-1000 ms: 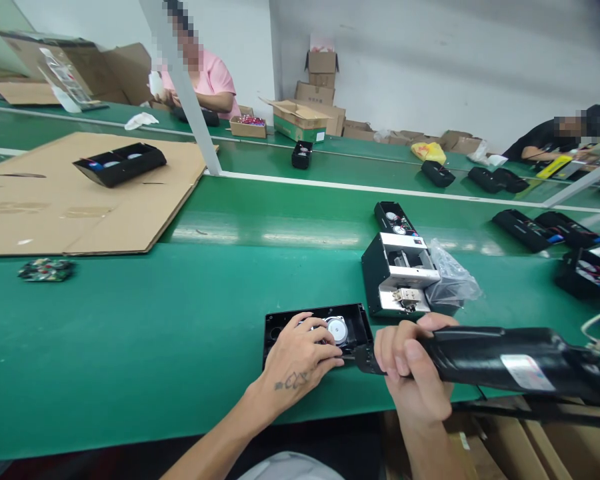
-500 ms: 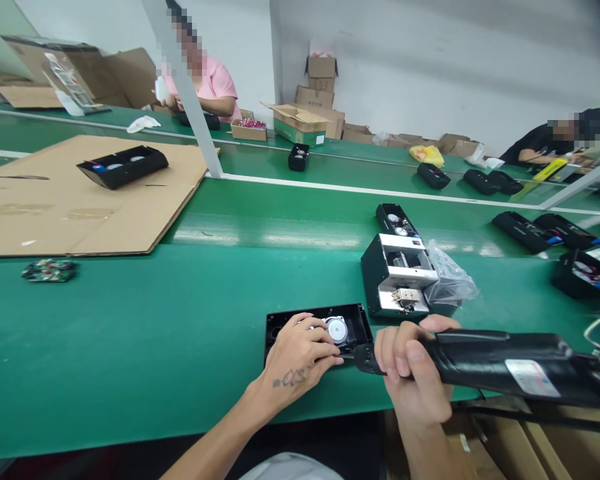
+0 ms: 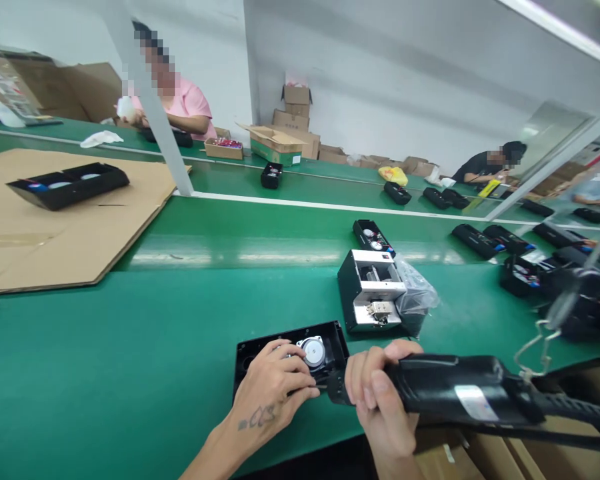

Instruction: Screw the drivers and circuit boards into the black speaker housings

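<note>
An open black speaker housing [image 3: 338, 340] lies on the green bench, with a round silver speaker driver [image 3: 313, 352] inside it. My left hand [image 3: 275, 380] reaches over the housing's near side, fingers bent and thumb drawn in to the fingertips. What those fingertips hold, if anything, is hidden. In my right hand [image 3: 383, 387] is a black electric screwdriver [image 3: 445, 388], gripped near its front and lying almost level. Its tip points left and meets my left fingertips at the housing's near edge. A cable leaves its rear end at the right.
Behind the housing stands a black-and-silver machine [image 3: 373, 293] beside a clear plastic bag [image 3: 415, 287]. Another open housing [image 3: 373, 237] is behind it. Cardboard [image 3: 145, 220] with a housing on it lies left. More housings [image 3: 523, 273] crowd the right. Co-workers sit across the bench.
The view has swung to the right, so everything sits further left and a little lower in the picture. Both hands and the electric screwdriver keep about the same place at the housing.
</note>
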Available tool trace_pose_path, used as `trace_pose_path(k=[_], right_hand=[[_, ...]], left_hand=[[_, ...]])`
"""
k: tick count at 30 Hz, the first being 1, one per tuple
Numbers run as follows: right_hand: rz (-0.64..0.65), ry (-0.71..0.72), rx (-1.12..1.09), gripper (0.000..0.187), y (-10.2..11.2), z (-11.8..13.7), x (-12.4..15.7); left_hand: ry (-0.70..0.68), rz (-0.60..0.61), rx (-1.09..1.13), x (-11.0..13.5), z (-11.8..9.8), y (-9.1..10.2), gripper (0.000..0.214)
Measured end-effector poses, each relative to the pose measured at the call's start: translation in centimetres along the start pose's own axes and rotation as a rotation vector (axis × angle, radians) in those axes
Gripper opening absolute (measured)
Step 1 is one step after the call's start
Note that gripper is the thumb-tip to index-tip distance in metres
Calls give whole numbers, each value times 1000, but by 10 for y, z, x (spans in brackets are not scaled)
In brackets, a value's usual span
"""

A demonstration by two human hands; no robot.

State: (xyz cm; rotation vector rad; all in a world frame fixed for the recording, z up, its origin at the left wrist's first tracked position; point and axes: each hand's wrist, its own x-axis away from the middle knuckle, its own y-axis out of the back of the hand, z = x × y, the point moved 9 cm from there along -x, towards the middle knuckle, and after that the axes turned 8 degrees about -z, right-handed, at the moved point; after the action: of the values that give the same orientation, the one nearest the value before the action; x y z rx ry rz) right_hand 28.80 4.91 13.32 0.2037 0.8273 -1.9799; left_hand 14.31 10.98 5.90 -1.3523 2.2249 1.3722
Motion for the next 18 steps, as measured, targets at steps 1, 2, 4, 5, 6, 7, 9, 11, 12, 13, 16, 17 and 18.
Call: trace_pose_path(k=[1, 2, 4, 5, 6, 7, 9, 11, 12, 13, 16, 17, 18], right_hand=[[11, -1, 7, 15, -1, -1, 1], [20, 0, 13, 15, -1, -2, 2], [19, 5, 21, 16, 0, -2, 0], [5, 9, 26, 16, 2, -1, -3], [-12, 9, 32, 15, 5, 0, -5], [-30, 2, 40, 15, 8, 0, -8], [-61, -22, 57, 15, 14, -3, -13], [-72, -44, 74, 16, 18, -9, -16], [-70, -54, 83, 16, 19, -12, -17], [-66, -62, 95, 16, 20, -15, -16], [-53, -78, 125, 15, 20, -23, -15], [-52, -82, 126, 14, 20, -25, -14], [-49, -86, 121, 14, 20, -27, -14]], left_hand=[[-7, 7, -14, 0, 2, -1, 21], [-4, 23, -34, 1, 4, -4, 15], [21, 75, -89, 2, 10, -10, 20], [37, 105, -120, 3, 12, -13, 34], [50, 136, -150, 4, 13, -16, 45], [60, 161, -177, 5, 13, -18, 51], [76, 207, -224, 6, 13, -22, 47], [92, 244, -250, 7, 13, -25, 39], [98, 255, -254, 8, 12, -26, 36], [102, 262, -255, 8, 12, -26, 34], [104, 282, -253, 7, 11, -26, 34], [104, 285, -253, 7, 11, -26, 34], [105, 287, -254, 7, 11, -26, 35]])
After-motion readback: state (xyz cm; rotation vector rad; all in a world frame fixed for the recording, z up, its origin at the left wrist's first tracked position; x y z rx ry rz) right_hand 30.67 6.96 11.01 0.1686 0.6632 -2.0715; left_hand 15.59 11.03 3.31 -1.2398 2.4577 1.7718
